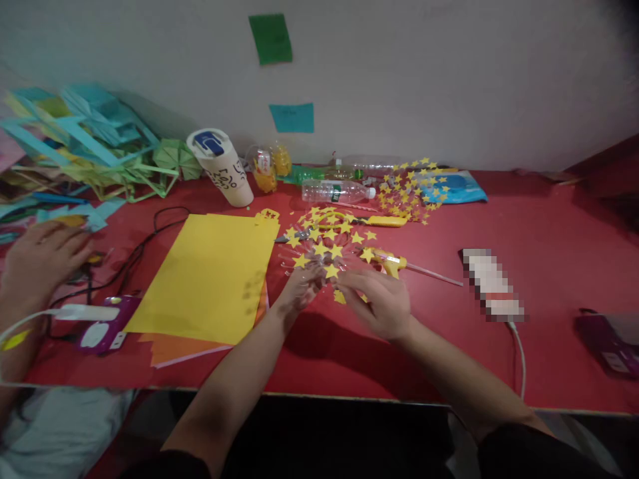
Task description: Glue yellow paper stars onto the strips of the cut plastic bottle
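In front of me is a cut clear plastic bottle (322, 258) fanned into thin strips, with yellow stars on their tips. My left hand (303, 287) is closed around its lower part. From the right, my right hand (382, 301) reaches in, its thumb and fingers drawn together at a yellow star (332, 271); what exactly lies between the fingertips is hard to see. Just beyond are scissors (298, 236) and a yellow hot glue gun (392, 261) with a glue stick (434, 274) out of its back. A yellow box cutter (383, 221) lies farther back.
Yellow paper sheets (204, 279) lie left, near a purple power strip (107, 329) and another person's hand (47, 256). Behind stand a white tumbler (222, 169), plastic bottles (334, 191) and another star-tipped piece (412, 189). A phone (492, 283) with a cable lies right.
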The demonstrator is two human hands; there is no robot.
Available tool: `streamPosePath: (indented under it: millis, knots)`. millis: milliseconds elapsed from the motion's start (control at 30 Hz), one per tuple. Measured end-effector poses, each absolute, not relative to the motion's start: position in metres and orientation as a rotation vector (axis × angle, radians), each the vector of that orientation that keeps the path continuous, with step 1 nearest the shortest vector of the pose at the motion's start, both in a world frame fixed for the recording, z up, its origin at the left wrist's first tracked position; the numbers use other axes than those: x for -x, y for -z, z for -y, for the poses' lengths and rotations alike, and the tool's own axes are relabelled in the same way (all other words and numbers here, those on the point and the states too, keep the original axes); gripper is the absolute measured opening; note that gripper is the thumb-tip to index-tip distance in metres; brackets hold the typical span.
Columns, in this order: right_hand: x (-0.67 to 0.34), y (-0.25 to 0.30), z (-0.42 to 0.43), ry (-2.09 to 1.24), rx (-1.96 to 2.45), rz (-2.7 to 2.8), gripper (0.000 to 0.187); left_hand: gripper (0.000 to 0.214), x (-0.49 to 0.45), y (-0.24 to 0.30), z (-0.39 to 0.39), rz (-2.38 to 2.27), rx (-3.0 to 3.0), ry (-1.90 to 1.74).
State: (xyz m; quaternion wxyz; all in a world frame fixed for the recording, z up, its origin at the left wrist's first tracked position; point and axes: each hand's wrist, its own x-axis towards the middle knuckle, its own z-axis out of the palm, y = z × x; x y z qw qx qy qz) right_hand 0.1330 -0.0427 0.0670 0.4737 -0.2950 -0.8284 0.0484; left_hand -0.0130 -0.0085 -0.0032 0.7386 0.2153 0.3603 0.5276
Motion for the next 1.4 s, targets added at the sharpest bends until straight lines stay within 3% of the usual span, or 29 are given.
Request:
streamPosePath:
  millis: [200,700,1400]
  knots:
    - [-0.130,-0.068,0.042,-0.258,0.769,2.057,0.013,0.032,0.017,0.005,0.009,-0.765,-0.438,-1.194]
    - [-0.130,-0.068,0.035,0.100,0.697,2.133,0.008,0.036,0.019,0.009,0.008,-0.735,-0.438,-1.159]
    - [-0.145,-0.086,0.040,0.212,0.587,2.203,0.015,0.044,0.021,-0.016,0.009,-0.703,-0.493,-1.150]
